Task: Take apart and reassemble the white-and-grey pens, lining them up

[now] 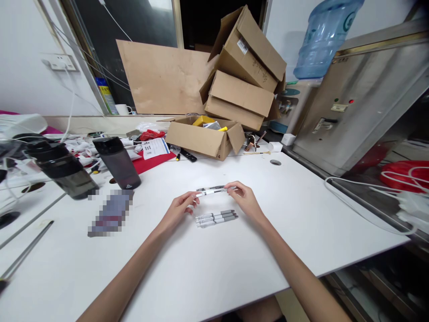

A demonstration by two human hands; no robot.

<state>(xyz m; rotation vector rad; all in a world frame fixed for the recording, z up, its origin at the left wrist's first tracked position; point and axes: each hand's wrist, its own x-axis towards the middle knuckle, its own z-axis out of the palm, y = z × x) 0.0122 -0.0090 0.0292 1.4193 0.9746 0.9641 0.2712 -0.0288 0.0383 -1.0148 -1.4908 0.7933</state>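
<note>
A slim pen [208, 192] with a white barrel is held level just above the table. My left hand [181, 206] pinches its white left end between thumb and fingertips. My right hand [246, 199] has its fingertips closed at the right end of the pen, partly hiding it. Close behind, another dark and clear pen [214, 187] shows in part, and I cannot tell whether my right fingers touch it. Nearer to me, several white pens with grey ends [216, 218] lie side by side on the white table [201, 268].
Two dark bottles [120, 165] and a pixelated object [112, 213] are on the left. An open cardboard box [201, 138] of items stands at the back, with stacked cartons [241, 94] behind it. A long thin rod [28, 248] lies far left. A white cable [365, 219] crosses the right edge.
</note>
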